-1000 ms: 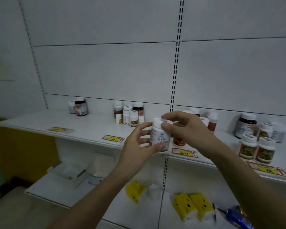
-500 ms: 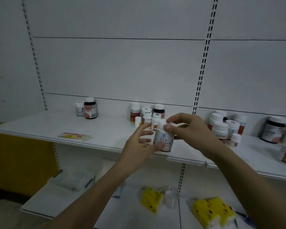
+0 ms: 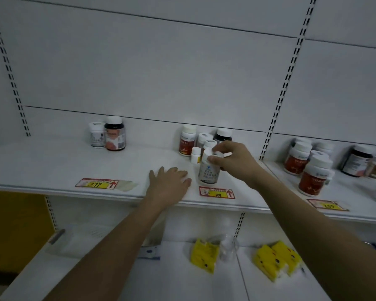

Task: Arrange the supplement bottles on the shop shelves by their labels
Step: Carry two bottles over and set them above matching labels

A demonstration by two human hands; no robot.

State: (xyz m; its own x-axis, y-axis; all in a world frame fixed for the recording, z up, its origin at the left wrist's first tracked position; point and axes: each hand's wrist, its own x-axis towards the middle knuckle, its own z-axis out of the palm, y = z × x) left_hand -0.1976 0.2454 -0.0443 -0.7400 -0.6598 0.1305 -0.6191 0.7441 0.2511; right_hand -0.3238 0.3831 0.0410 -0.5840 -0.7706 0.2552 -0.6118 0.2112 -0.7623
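Note:
My right hand point(image 3: 232, 158) grips the cap end of a white supplement bottle point(image 3: 208, 171) with a blue logo. The bottle stands near the front of the upper shelf point(image 3: 52, 168), just behind a red and yellow price tag point(image 3: 217, 192). My left hand point(image 3: 168, 184) lies flat on the shelf to the bottle's left, fingers straight, holding nothing. Right behind the bottle a cluster of bottles point(image 3: 201, 141) stands at the shelf's back. A white bottle and a dark bottle point(image 3: 114, 133) stand together further left.
More bottles point(image 3: 310, 161) crowd the shelf section to the right. Another price tag point(image 3: 97, 183) lies at the left front edge. The lower shelf point(image 3: 174, 279) carries yellow packs point(image 3: 204, 255), a clear cup and a plastic tray. White slotted back panels rise behind.
My right hand has brought the white bottle down onto the shelf behind the price tag. My left hand let go of it and now rests flat on the shelf. The view shifted left.

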